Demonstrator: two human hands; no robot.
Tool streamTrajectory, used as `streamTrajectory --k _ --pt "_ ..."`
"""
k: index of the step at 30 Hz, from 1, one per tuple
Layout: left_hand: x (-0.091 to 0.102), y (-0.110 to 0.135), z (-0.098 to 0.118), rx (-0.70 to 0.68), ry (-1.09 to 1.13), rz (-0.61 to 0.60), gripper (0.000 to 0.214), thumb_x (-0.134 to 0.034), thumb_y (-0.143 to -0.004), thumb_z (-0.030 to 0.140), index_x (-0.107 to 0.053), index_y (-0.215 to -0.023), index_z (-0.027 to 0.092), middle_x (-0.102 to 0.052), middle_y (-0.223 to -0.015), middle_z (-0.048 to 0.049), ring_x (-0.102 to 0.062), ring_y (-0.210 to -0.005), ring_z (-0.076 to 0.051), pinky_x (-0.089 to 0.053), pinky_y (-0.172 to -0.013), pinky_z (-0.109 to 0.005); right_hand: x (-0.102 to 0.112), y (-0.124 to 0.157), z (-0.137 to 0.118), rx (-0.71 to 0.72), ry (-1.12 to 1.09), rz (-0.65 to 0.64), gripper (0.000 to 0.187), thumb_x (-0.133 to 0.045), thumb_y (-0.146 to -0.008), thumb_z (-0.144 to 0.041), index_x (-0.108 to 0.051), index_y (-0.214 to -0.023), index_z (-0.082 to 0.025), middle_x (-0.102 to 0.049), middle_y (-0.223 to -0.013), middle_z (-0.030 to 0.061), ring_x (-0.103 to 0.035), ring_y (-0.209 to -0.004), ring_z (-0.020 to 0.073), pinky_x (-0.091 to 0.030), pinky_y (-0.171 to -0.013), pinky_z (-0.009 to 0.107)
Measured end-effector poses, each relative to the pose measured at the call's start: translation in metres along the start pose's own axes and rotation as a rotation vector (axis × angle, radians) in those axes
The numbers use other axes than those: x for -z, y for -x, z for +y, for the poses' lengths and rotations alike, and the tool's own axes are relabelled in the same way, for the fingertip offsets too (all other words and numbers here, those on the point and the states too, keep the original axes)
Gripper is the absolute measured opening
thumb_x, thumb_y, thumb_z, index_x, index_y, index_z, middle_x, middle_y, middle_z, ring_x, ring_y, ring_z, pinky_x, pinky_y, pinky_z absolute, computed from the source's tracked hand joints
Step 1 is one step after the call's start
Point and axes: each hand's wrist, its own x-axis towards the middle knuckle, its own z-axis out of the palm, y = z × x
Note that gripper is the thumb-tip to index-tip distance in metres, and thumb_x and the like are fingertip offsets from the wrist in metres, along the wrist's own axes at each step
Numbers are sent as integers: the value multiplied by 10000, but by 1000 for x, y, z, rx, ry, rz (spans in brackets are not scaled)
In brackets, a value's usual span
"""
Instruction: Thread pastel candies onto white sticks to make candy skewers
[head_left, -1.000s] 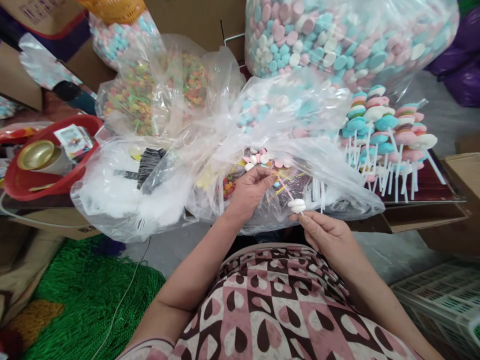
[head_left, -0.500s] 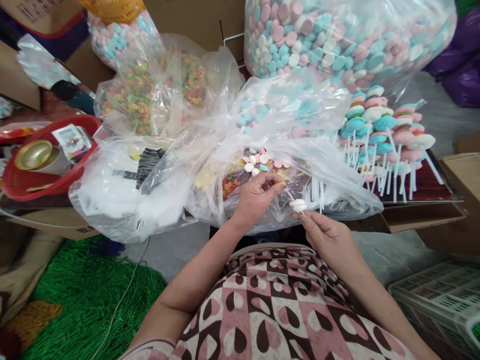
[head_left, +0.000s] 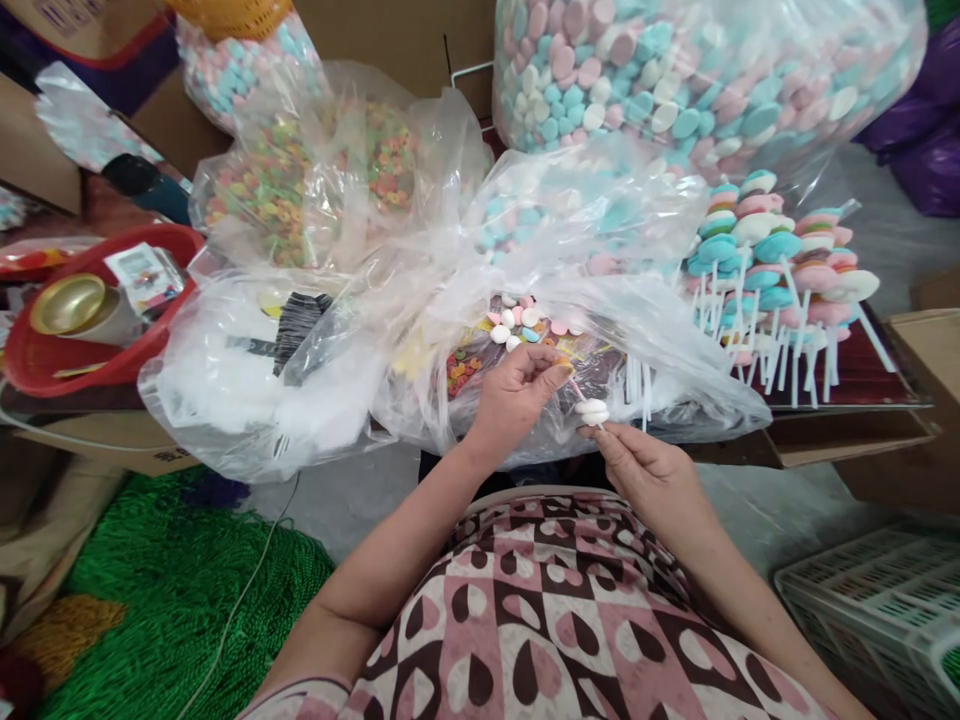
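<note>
My right hand (head_left: 649, 465) pinches the lower end of a thin stick carrying two white marshmallows (head_left: 592, 411). The stick's bare upper part slants up toward my left hand (head_left: 514, 400), whose thumb and forefinger are closed on a small orange-yellow candy (head_left: 562, 364) at the stick's tip. Whether the tip passes through the candy is too small to tell. Just beyond my left hand lie loose pink, white and blue marshmallows (head_left: 514, 318) inside an opened plastic bag (head_left: 420, 400). Small coloured ring candies (head_left: 463, 372) lie to its left.
Finished-looking marshmallow skewers (head_left: 780, 260) stand clustered at the right. Large bags of marshmallows (head_left: 675, 80) and ring candies (head_left: 300, 190) fill the back. A red basin (head_left: 45, 360) holding a gold bowl (head_left: 71, 305) is at left. A plastic crate (head_left: 877, 590) sits low right.
My right hand has moved slightly left with the stick, bringing the white marshmallows a little nearer my left hand. My left hand keeps its pinch. The view has shifted slightly.
</note>
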Motion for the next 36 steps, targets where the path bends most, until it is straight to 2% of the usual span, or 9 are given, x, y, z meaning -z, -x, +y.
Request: streamTrajectory --k 4,7,13,16,19,22,25,30,36 --pt "0 7 -1 -267 -419 25 158 -573 -897 332 -628 -947 194 -700 -883 -23 -619 -765 -112 -476 -741 -239 -4 1 0 -24 -52 -21 376 -540 -889 -483 -691 -936 -143 -353 -497 -60 -306 -456 100 -226 -415 232" --pt "-5 16 -4 -384 -597 -56 199 -514 -926 343 -647 -941 195 -718 -880 -44 -644 -807 -145 -490 -778 -269 -5 -1 -4 -25 -58 -4 347 -558 -881 -496 -652 -823 -167 -357 -489 -62 -306 -458 97 -231 -424 233" --pt "-8 24 6 -364 -584 -258 247 -466 -949 321 -675 -1019 210 -743 -959 -65 -671 -895 -176 -491 -843 -306 1 -9 -3 -56 -94 10 398 -596 -839 -545 -600 -663 -188 -449 -491 -36 -365 -455 102 -283 -444 241" --pt "3 8 14 -339 -589 -180 270 -452 -960 303 -669 -1089 206 -732 -1023 -74 -655 -956 -179 -475 -875 -312 7 -10 3 -61 -158 69 361 -643 -805 -539 -679 -754 -184 -474 -512 -36 -384 -453 101 -303 -445 238" --pt "13 -12 13 -317 -849 -107 240 -479 -944 268 -692 -1028 198 -707 -1051 -84 -602 -1023 -216 -424 -939 -367 10 -9 8 -71 -254 116 343 -659 -803 -517 -724 -850 -184 -456 -509 -44 -363 -440 94 -276 -424 234" --pt "14 -22 7 -295 -1168 -232 197 -575 -888 274 -694 -1028 202 -655 -1178 -103 -530 -1116 -276 -380 -961 -430 10 -8 9 -76 -286 115 319 -652 -825 -480 -734 -893 -180 -447 -506 -45 -351 -443 92 -263 -423 235" --pt "11 -19 4 -305 -1306 -299 242 -625 -852 281 -678 -1075 201 -612 -1257 -108 -487 -1156 -305 -363 -954 -453 8 -7 8 -81 -282 111 320 -652 -824 -473 -734 -899 -172 -446 -502 -44 -347 -439 93 -255 -418 236" --pt "16 -14 4 -291 -1051 -189 190 -548 -905 293 -706 -958 201 -683 -1053 -78 -548 -1051 -247 -389 -940 -395 6 -7 8 -96 -259 94 338 -659 -804 -503 -722 -864 -176 -455 -509 -43 -344 -434 94 -243 -413 238" --pt "54 -26 4 -44 -617 166 263 -533 -907 359 -703 -1031 200 -712 -932 -53 -628 -900 -194 -460 -835 -312 5 -8 13 -91 -277 78 351 -649 -821 -513 -721 -913 -181 -446 -518 -40 -342 -445 100 -231 -419 245"
